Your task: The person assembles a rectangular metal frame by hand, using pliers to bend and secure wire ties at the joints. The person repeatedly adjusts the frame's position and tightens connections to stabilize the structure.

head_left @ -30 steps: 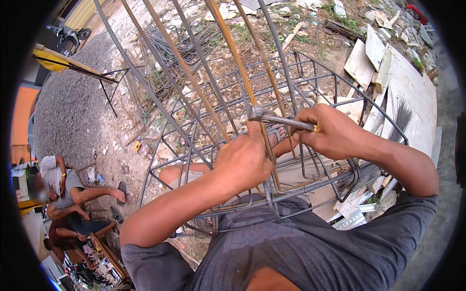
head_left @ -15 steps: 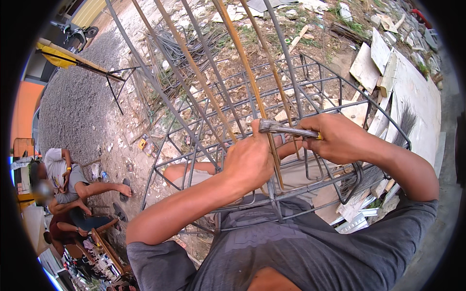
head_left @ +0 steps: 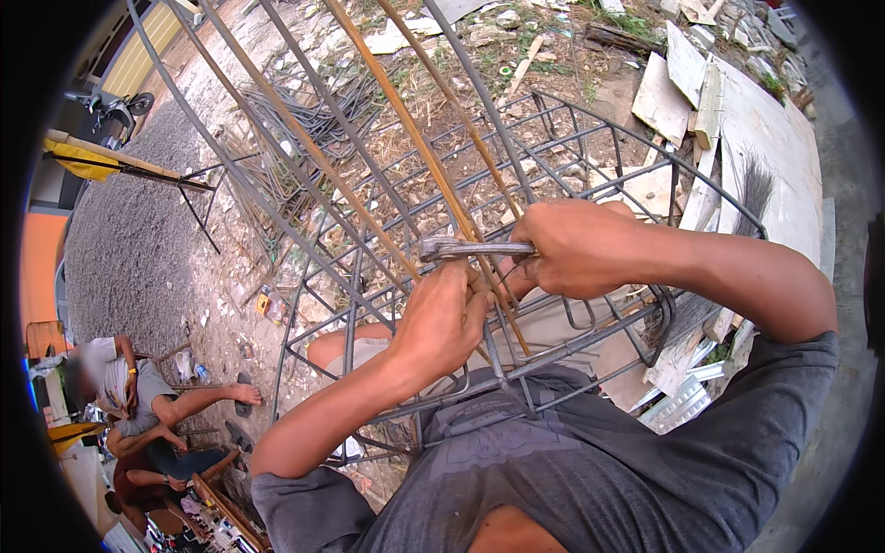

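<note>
A wide stretch of bare ground (head_left: pixel 138 249), gravelly on the left and littered with debris further up, fills most of the view. Over it stands a rebar cage (head_left: pixel 590 157) of long steel bars ringed by square stirrups, rising from the lower middle toward the top of the picture; some of the long bars are rusty orange, others grey. To the right of the cage lies a pile of flat boards and panel scraps (head_left: pixel 765 129). At the far left a folding stand with a yellow top (head_left: pixel 111 164) sits on the gravel, and below it, at the lower left edge, other people sit close together on the ground (head_left: pixel 138 405), well apart from the cage.

The person's dark grey shirt (head_left: pixel 590 479) fills the bottom of the frame, both forearms reaching up from it into the cage. The right hand (head_left: pixel 581 247) is clenched around the handles of metal pincers (head_left: pixel 461 249), which lie roughly level with the head pointing left, at a rusty bar where a stirrup crosses it. The left hand (head_left: pixel 442 323) sits just below and touching the pincers' head end, its fingers curled around the bars at that same crossing; whether they also pinch tie wire cannot be told.
</note>
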Available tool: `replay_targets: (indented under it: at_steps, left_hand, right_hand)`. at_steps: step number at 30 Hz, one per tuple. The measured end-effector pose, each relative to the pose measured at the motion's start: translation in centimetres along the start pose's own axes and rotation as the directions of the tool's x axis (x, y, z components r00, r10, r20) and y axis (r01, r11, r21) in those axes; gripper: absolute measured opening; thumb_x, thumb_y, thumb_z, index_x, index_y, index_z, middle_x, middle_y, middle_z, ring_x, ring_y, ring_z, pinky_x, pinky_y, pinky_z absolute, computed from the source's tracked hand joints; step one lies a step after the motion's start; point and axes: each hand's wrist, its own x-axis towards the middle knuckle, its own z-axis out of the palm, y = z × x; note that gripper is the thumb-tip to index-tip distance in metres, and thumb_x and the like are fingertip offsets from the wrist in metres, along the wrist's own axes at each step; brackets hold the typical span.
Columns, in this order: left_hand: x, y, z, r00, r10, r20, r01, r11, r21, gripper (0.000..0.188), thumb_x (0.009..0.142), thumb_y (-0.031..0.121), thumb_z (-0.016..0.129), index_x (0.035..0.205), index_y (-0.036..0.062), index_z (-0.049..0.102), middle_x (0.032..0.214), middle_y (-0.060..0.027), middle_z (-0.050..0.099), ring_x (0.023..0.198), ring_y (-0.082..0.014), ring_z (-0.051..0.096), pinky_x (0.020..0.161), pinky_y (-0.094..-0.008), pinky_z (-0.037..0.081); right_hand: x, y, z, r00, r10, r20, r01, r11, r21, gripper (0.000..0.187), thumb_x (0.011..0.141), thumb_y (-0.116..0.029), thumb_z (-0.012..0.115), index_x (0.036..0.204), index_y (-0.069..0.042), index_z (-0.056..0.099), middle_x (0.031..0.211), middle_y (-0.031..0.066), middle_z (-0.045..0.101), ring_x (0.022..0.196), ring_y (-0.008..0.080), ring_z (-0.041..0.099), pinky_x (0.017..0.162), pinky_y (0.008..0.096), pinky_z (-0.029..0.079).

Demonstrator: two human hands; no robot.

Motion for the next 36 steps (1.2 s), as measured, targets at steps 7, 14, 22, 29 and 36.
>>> replay_targets:
  at_steps: [7,14,22,29,36]
  left_hand:
    - [0.6,0.7,-0.6,0.999,-0.038,0.004,0.038,0.985,-0.167,0.014,0.095,0.006,0.071,0.097,-0.0053,0.064,0.078,-0.0125,0.071,0.069,-0.0220,0.070,0.063,-0.0392,0.052]
    - [0.7,0.1,0.1,0.995,0.011,-0.102,-0.030,0.983,-0.182,0.020,0.093,0.016,0.076,0.084,-0.0018,0.073,0.075,-0.0215,0.069,0.072,-0.0412,0.069,0.065,-0.0475,0.052]
    - [0.2,0.6,0.1,0.994,-0.017,-0.103,0.019,1.000,0.019,0.053,0.092,0.021,0.079,0.135,-0.0044,0.059,0.080,-0.0180,0.072,0.075,-0.0376,0.072,0.065,-0.0448,0.054]
    - [-0.4,-1.3,0.6,0.994,0.073,-0.077,-0.080,0.992,-0.097,0.073,0.092,0.013,0.074,0.151,-0.0085,0.038,0.092,-0.0190,0.075,0.083,-0.0421,0.073,0.070,-0.0490,0.056]
    - [-0.3,-0.7,1.2,0.990,0.063,-0.127,-0.082,0.985,-0.155,0.082,0.088,0.006,0.070,0.157,-0.0115,0.028,0.089,-0.0147,0.075,0.081,-0.0359,0.074,0.072,-0.0463,0.057]
  right_hand:
    - [-0.3,-0.3,0.6,0.999,-0.042,0.006,0.039,0.967,0.250,0.032,0.094,-0.028,0.068,0.105,0.002,0.074,0.082,0.0260,0.072,0.080,0.0402,0.073,0.072,0.0511,0.052]
    - [-2.1,-0.1,1.8,0.994,-0.077,-0.083,0.098,0.954,0.285,0.028,0.096,-0.022,0.069,0.116,-0.005,0.075,0.071,0.0191,0.065,0.077,0.0356,0.067,0.076,0.0490,0.048]
    - [-3.5,-0.6,1.8,0.974,-0.156,-0.163,0.184,0.967,0.175,0.025,0.096,-0.018,0.066,0.109,0.002,0.074,0.075,0.0270,0.069,0.079,0.0452,0.072,0.076,0.0523,0.054]
    - [-3.9,-0.5,1.9,0.965,-0.216,-0.150,0.238,0.960,0.148,0.029,0.091,-0.015,0.066,0.114,0.002,0.072,0.076,0.0290,0.068,0.080,0.0480,0.071,0.077,0.0557,0.053]
    - [-4.2,-1.4,2.7,0.974,-0.211,-0.076,0.215,0.975,0.051,0.032,0.087,-0.013,0.065,0.110,0.009,0.069,0.076,0.0298,0.069,0.079,0.0479,0.071,0.077,0.0569,0.054]
